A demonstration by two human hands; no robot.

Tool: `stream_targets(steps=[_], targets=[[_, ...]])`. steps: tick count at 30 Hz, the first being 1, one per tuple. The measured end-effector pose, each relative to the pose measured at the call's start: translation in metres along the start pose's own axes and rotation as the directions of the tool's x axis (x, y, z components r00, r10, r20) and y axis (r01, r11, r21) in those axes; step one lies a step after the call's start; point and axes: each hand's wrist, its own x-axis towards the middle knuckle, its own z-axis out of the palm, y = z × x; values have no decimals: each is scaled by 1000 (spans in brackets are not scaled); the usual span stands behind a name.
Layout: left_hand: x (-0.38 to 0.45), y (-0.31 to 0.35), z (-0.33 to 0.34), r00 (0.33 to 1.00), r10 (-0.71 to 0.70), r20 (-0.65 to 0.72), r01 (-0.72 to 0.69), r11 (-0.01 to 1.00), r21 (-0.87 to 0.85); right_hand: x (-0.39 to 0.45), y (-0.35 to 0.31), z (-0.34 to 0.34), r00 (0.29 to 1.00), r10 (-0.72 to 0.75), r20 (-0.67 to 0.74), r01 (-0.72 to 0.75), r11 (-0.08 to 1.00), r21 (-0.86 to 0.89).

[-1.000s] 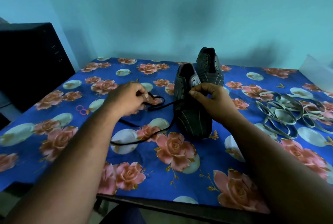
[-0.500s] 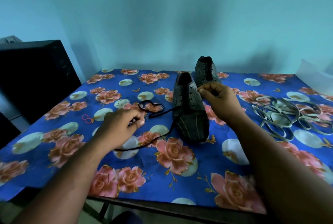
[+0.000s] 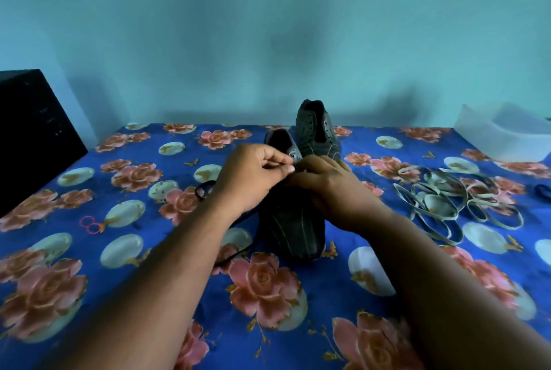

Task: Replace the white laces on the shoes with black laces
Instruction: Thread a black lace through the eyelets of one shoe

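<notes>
Near shoe (image 3: 290, 226): beneath both hands; left hand (image 3: 253, 176) and right hand (image 3: 331, 188) together, fingers curled, pinching black lace (image 3: 238, 253).

One head-worn camera looks forward and down along both forearms, close above the hands (image 3: 293, 179), with the surface (image 3: 343, 280) spreading beyond them to the wall.

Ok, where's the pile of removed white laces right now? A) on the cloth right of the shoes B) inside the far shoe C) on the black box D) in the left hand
A: the white laces lie loosely heaped on the floral cloth, right of the near shoe and far shoe.
</notes>
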Motion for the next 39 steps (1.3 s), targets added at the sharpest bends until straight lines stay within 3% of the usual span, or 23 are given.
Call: stream_targets(steps=[5,10,18,25,32,39], targets=[[-11,-12,6,999,39,-29,-39,999,-7,1,4,-2,998,-62,-26,62,998,16],[-18,-11,0,983,182,-38,-171,964,204,1,10,4,999,-25,-48,26,999,24],[-16,-13,-11,999,9,49,-11,1000,28,1,8,5,999,-43,1,43,996,75],[-18,-7,-10,989,-68,129,85,988,-132,1,9,5,998,-7,-67,12,997,71],[-21,-7,0,993,113,43,-119,971,209,-1,5,2,993,22,-113,-1,983,181],[-22,-11,9,974,214,73,-226,896,382,-1,9,3,986,74,-151,-36,969,243]])
